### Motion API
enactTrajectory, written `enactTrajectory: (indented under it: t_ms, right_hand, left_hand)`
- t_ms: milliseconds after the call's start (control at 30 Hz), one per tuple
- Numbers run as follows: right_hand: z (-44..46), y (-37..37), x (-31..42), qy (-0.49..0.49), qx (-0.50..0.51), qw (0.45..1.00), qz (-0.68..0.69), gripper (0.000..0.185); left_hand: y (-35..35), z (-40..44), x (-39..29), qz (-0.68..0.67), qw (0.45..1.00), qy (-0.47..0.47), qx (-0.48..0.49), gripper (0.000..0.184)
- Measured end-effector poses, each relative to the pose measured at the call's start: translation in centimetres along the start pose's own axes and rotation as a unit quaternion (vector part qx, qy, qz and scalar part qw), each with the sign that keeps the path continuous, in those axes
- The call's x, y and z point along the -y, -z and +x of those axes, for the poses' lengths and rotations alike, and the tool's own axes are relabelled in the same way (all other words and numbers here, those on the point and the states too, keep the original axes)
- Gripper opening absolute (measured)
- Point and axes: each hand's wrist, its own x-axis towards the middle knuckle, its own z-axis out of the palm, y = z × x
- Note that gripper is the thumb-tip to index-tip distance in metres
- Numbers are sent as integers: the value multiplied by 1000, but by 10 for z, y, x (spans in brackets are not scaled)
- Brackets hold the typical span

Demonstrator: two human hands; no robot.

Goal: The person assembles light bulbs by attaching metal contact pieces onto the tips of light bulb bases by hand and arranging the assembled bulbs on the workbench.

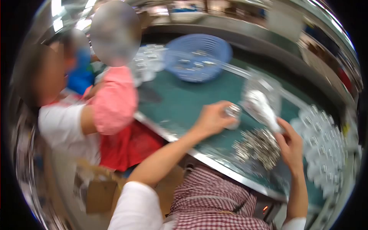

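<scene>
My left hand (214,119) is closed around a small shiny clear-and-silver piece (232,110), held over the green tabletop (178,102). In my right hand (290,145), thumb and fingers pinch the narrow end of a white elongated object (262,105); blur hides its exact kind. A clear plastic bag (266,81) lies around or behind its wide end; I cannot tell which. Just below and between my hands is a loose pile of small silver metal parts (257,147), nearest to my right hand.
A blue plastic basket (196,74) with shiny parts stands at the back. Translucent pieces with metal fittings (322,145) line the right side; similar pieces (149,59) sit at the far left. A co-worker's pink sleeve (117,101) is close on the left. A metal edge (220,166) borders the table.
</scene>
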Motion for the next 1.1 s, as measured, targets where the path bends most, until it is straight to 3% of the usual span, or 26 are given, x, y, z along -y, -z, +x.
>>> enactTrajectory:
  t_ms: [100,167,200,267,300,367,467,633,733,767,833,967,1033,1100]
  right_hand:
    - [10,-10,-1,21,10,999,35,38]
    - [13,-10,-9,4,26,999,39,37]
    - [13,-12,-14,9,25,998,48,38]
    - [14,-11,-18,11,21,998,50,38]
    - [14,-9,-17,14,23,999,46,38]
    - [13,-8,-19,13,23,999,42,38]
    - [13,-7,-22,-7,16,998,56,38]
    - [11,-8,-4,-1,29,1000,-3,35]
    - [15,-9,9,-10,32,999,-12,35]
    - [17,-10,14,0,35,999,5,35]
    - [20,-13,21,14,44,999,21,34]
    - [22,-16,22,90,4,996,16,34]
    - [23,-14,24,98,78,986,-107,34]
    - [25,-9,34,74,87,985,-133,34]
  left_hand:
    - [5,-1,-5,46,999,-21,-2,44]
    - [2,0,-14,44,996,76,-12,41]
    - [1,5,-11,46,996,79,-24,41]
    - [-4,12,-10,-118,986,113,-20,36]
    - [-4,15,-10,-120,986,112,-19,36]
    - [0,22,-13,-264,934,223,87,27]
    - [8,24,-19,-325,892,296,106,19]
    - [8,13,-8,-392,878,251,111,30]
    - [6,1,-18,-209,960,174,62,47]
    - [2,0,-14,-218,958,173,77,47]
    - [0,-1,-5,-98,987,118,50,47]
    - [-3,-1,-2,-96,987,120,37,46]
    - [-3,-1,-2,-99,987,122,43,45]
    - [0,0,-3,-94,987,121,44,45]
